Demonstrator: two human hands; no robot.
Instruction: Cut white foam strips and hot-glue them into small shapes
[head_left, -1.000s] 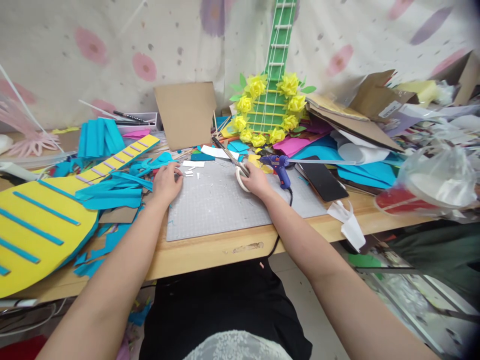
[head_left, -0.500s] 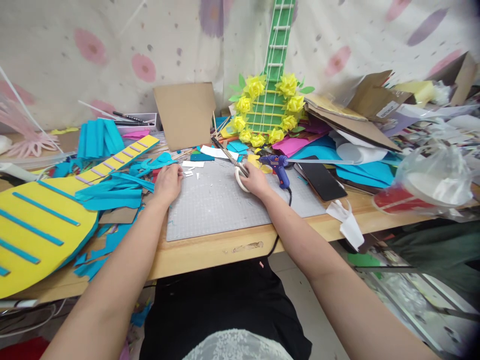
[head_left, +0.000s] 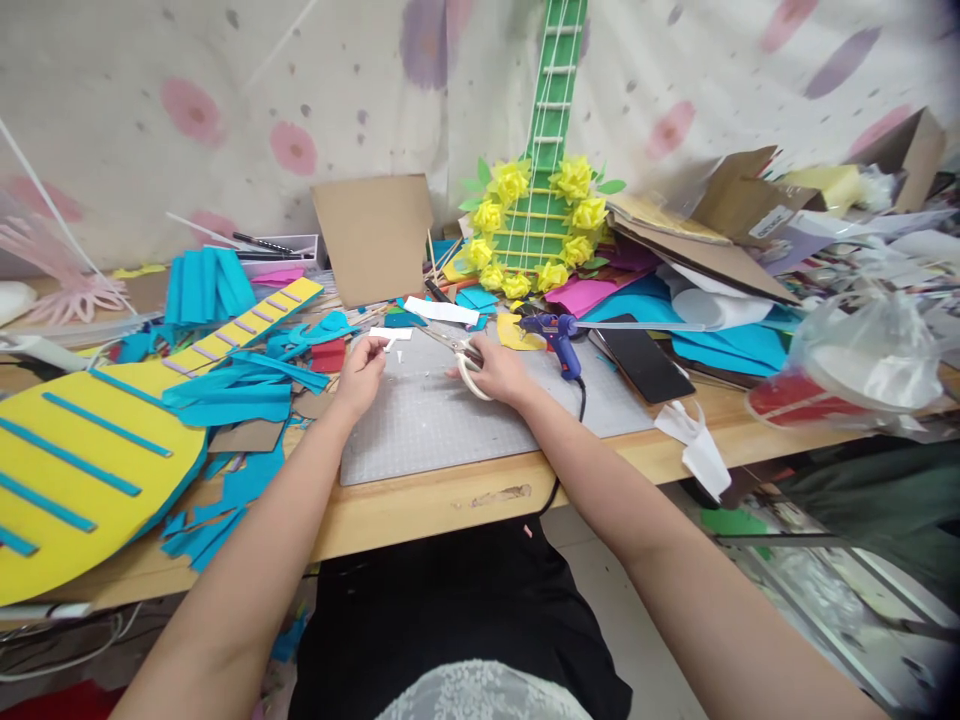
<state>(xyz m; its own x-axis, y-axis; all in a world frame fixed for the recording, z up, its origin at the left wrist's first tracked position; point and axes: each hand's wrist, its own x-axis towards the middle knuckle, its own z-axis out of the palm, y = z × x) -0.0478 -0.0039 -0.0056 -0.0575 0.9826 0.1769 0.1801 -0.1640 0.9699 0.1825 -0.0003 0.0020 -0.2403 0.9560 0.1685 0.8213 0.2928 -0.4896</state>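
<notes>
My right hand point(head_left: 495, 370) grips the white-handled scissors point(head_left: 471, 378) over the grey cutting mat point(head_left: 420, 440). The blades point left, toward my other hand. Between the thumb and fingers of my left hand point(head_left: 363, 372) is a small white paper piece point(head_left: 390, 345), pinched at the mat's left side. Just behind the hands lie a white paper strip point(head_left: 442, 311) and a dark teal scrap point(head_left: 401, 319). Tiny white snippets are scattered on the mat. A blue hot glue gun point(head_left: 559, 340) rests to the right of the scissors.
At left lies a yellow guitar-shaped cutout point(head_left: 112, 450) among blue paper scraps point(head_left: 232, 395). A green guitar with yellow flowers point(head_left: 544, 225) stands at the back beside a cardboard sheet point(head_left: 375, 240). On the right are a black phone point(head_left: 646, 362) and a bagged red cup point(head_left: 814, 390).
The scissors have swung from pointing up and away to pointing left, nearer my left hand. My left hand has lifted a small white paper piece from the mat.
</notes>
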